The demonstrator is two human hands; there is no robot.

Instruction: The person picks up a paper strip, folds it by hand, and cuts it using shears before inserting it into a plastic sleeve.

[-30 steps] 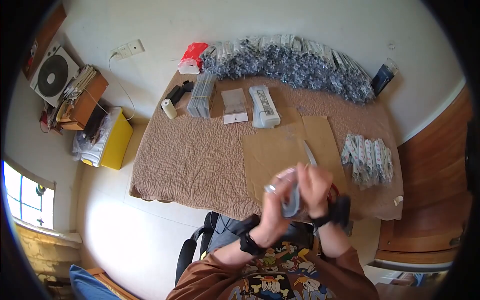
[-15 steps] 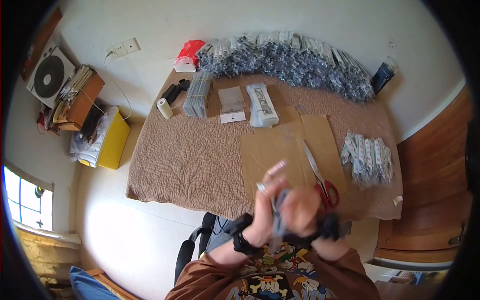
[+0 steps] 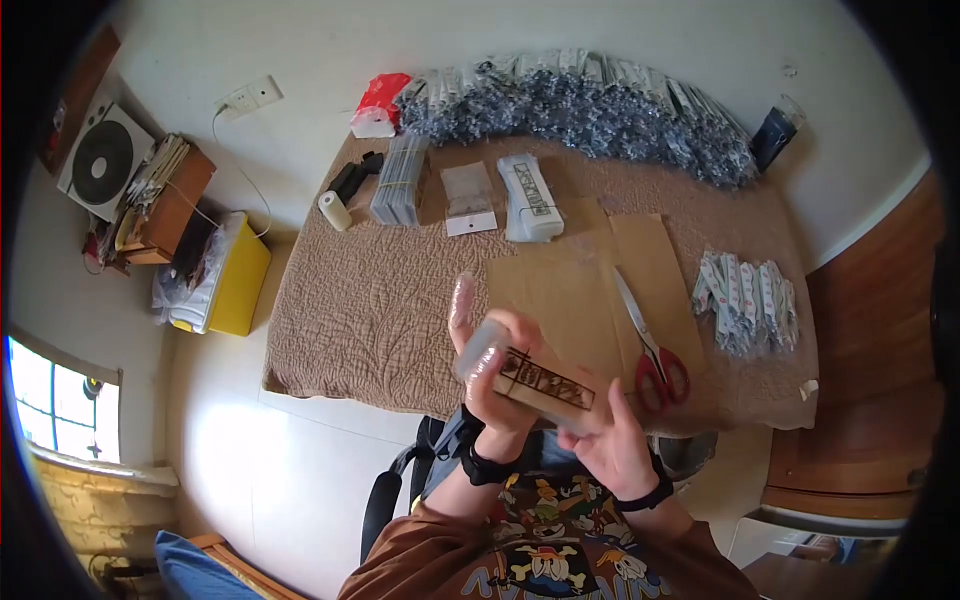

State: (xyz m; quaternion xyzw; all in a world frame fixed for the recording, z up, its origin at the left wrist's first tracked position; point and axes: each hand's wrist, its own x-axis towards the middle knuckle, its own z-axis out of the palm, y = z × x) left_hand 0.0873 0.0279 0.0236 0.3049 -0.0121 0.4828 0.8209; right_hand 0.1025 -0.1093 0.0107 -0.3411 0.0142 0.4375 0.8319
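My left hand [image 3: 496, 408] is wrapped around a clear bag [image 3: 546, 386] with dark print, over the near edge of the table [image 3: 350, 310]. My right hand [image 3: 622, 455] meets its other end; whether it pinches, I cannot tell. Red-handled scissors [image 3: 648, 344] lie near.

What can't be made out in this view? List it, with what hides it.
All in the head view:
Clear packet: print too small to read; part covered by the left hand.
Strips: markings too small.
Chair: partly hidden behind the brown shirt.
Blue cloth: cut off by the bottom edge.
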